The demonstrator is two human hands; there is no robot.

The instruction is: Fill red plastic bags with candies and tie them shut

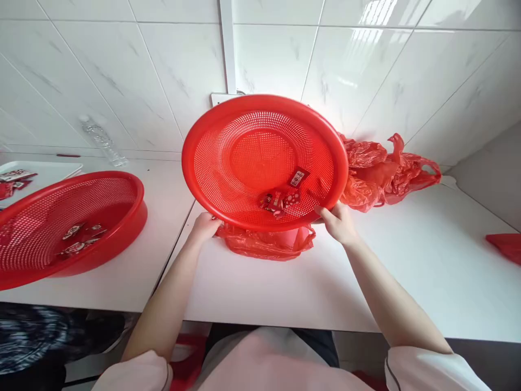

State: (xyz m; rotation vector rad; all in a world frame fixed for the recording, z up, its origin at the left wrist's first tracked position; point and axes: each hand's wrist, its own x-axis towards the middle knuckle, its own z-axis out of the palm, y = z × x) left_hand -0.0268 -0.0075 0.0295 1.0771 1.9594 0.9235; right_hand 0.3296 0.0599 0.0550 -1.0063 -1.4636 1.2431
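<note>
A round red perforated basket (228, 136) is tilted toward me above a white table (285, 293). My left hand (205, 226) grips its lower left rim. My right hand (338, 221) grips its lower right rim, fingers over the edge. Several small red candy packets (280, 199) have slid to the basket's low side. Under the basket lies a crumpled red plastic bag (264, 244) on the table.
A second red basket (118, 217) with a few packets stands on the left table. A white tray (49, 169) and a clear plastic bottle (101, 142) lie behind it. More red plastic bags (386, 171) sit at the back right by the tiled wall. A red item (507, 245) lies at the far right.
</note>
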